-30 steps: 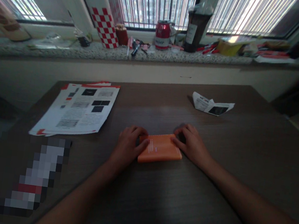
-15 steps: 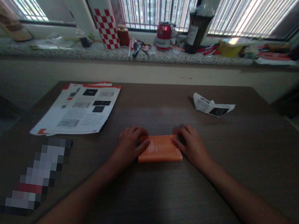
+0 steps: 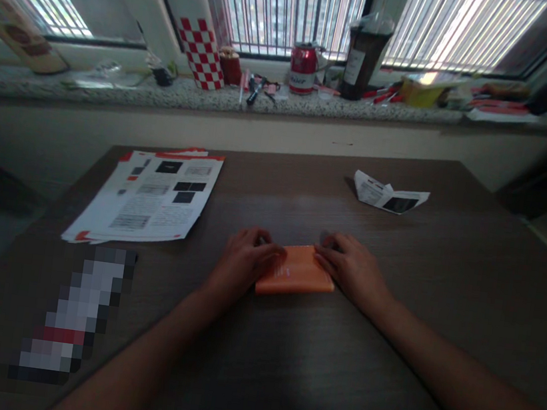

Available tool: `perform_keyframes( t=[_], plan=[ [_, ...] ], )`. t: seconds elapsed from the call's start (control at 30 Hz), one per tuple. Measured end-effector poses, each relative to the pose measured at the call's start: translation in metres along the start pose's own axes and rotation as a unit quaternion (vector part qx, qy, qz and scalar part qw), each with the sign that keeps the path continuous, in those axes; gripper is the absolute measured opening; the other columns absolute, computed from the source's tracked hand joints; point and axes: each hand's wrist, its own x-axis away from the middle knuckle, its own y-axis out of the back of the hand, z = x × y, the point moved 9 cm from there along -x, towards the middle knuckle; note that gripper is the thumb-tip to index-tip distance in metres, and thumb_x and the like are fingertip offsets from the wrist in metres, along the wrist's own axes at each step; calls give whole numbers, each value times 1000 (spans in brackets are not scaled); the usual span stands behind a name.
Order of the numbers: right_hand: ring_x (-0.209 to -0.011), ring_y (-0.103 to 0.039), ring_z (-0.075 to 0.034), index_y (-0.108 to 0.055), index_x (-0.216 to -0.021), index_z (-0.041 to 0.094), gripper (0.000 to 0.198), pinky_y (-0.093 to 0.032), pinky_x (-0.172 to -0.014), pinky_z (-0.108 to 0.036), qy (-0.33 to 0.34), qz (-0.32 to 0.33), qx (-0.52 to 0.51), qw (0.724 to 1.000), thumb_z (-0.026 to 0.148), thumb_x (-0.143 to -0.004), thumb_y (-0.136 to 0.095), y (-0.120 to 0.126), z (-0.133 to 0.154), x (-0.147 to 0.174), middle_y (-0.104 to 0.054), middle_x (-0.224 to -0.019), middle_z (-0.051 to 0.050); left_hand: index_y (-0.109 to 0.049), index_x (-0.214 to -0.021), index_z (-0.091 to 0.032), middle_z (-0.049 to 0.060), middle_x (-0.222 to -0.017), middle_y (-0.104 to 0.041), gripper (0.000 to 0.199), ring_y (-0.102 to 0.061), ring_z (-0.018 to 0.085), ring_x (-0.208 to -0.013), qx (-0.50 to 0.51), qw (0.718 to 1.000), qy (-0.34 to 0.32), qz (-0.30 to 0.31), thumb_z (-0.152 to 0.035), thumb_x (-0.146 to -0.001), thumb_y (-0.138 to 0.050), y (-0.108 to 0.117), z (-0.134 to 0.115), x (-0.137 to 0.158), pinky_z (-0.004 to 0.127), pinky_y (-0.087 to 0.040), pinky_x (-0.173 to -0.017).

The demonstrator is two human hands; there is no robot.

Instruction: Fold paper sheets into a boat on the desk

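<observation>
A folded orange paper with small white print lies on the table between my hands, its rounded fold towards me. My left hand grips its left side, thumb lying over the top and fingers curled at the far left corner. On the other side, my right hand pinches the far right corner, with thumb and fingers close together. The fingertips under the paper's far edge are partly hidden.
Printed sheets lie at the left, with a pixelated object nearer me. A folded white leaflet stands at the back right. Along the windowsill are a checkered bottle, a red can and a dark-filled cup.
My left thumb has slid right and further over the orange paper, covering some print. My right thumb has closed in towards its fingers. The view has shifted slightly.
</observation>
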Motion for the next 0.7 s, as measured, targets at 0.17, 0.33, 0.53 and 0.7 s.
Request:
perform_keyframes(
  t=[0.17,0.33,0.53,0.7],
  plan=[
    [-96,-63,-28,-82,-109,27,25,-51,-79,-42,-3,-4,-21,1000,33,-105,-58,-1,-3,0,-70,-109,-11,-76,-119,-32,7,-128,-61,29,-58,25,-113,11,996,-61,59,-18,-103,-55,2,-13,-3,39,-49,-99],
    [-98,-64,-28,-83,-108,27,21,-52,-82,-43,-8,-8,-71,997,33,-103,-63,-3,-10,-2,-70,-110,-10,-73,-118,-26,9,-118,-65,26,-63,24,-100,14,988,-97,115,-23,-107,-50,6,-28,-2,37,-52,-89],
    [-98,-65,-28,-83,-106,27,19,-53,-84,-44,-10,-18,-94,995,30,-102,-65,-1,-10,-2,-70,-107,-10,-71,-123,-20,11,-128,-66,27,-64,28,-114,-5,991,-75,112,-34,-108,-53,8,-45,5,42,-52,-101],
    [-98,-65,-28,-83,-106,29,18,-53,-84,-44,-8,-25,-96,995,31,-101,-66,-1,-10,-2,-70,-106,-9,-62,-137,-17,14,-145,-61,40,-58,30,-132,-16,997,-26,77,-41,-111,-43,-5,-48,14,46,-50,-109]
  ],
)
